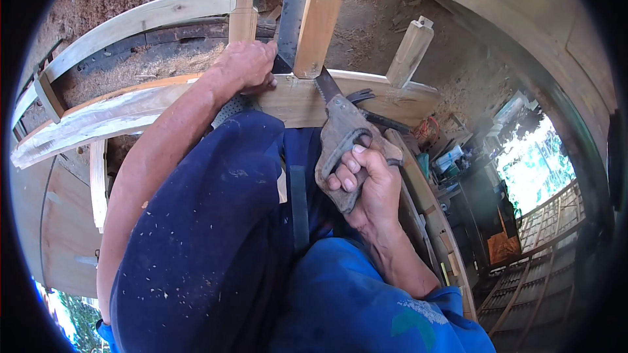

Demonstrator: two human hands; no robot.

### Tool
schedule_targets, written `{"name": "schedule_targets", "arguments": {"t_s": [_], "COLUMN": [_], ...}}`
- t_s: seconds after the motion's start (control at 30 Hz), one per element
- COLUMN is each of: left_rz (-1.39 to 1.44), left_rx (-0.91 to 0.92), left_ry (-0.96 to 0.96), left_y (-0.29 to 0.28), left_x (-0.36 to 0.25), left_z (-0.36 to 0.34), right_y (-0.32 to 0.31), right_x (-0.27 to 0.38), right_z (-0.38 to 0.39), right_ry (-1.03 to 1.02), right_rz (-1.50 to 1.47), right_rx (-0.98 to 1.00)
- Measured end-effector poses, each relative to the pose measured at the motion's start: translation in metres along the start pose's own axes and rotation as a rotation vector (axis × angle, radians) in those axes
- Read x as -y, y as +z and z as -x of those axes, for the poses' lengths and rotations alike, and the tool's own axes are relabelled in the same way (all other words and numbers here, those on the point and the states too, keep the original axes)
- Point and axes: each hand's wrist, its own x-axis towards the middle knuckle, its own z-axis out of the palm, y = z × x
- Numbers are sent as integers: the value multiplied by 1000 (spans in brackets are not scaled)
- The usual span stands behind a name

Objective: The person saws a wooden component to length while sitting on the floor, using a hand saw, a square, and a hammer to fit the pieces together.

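— With the wooden handle of the handsaw (343,121) as the dial's centre, what sits furthest left?

— A grey bracket (49,97), a little past nine o'clock, spanning the pale curved rail (144,18) and the near board (301,101); it probably keeps the two in line

— And the dark-clad leg (196,222) at eight?

— Its knee is right up beside the board, perhaps to steady it

— The left hand (241,68)?

— At ten, laid over the board by the foot of the tall post (245,6), fingers curled down. That looks like bracing, though I cannot tell how tightly it grasps or what is under the palm

— What rises next to it?

— A flat metal strip (294,6) near eleven, then the short post (318,29) nearer twelve. The saw blade slips out of sight behind that post, so I cannot tell whether the strip belongs to it

— And the right hand (371,176)?

— Just below the centre, towards five, clenched firmly round the saw's grip, fingers through the opening, presumably to keep the blade from twisting

— Anything further right?

— A dark forked tool (361,95) lies by the board at twelve, and another post (411,52) stands at one, its end cut to a tenon
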Motion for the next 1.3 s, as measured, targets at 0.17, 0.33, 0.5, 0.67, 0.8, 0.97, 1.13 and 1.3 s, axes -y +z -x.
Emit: {"name": "schedule_targets", "arguments": {"t_s": [0.17,0.33,0.5,0.67,0.8,0.97,1.13,1.3], "left_rz": [5,12,10,11,28,13,1,10], "left_rx": [-37,10,-24,-17,12,-23,-17,-23], "left_ry": [3,-8,-33,-1,-19,-8,-18,-13], "left_y": [-8,-15,-16,-11,-8,-10,-11,-14], "left_x": [3,-2,-3,1,4,3,3,3], "left_z": [-6,-1,1,-5,-4,-4,-3,0], "right_y": [7,2,2,6,-4,5,12,8], "right_x": [-11,-1,-19,-10,-1,-11,-15,-16], "right_z": [-63,0,-33,-41,-3,-18,-58,-33], "right_ry": [-86,-31,-100,-55,-19,-48,-56,-62], "right_rz": [-10,-13,22,-69,-66,-45,-17,-31], "right_rx": [68,-11,17,72,51,56,75,74]}}
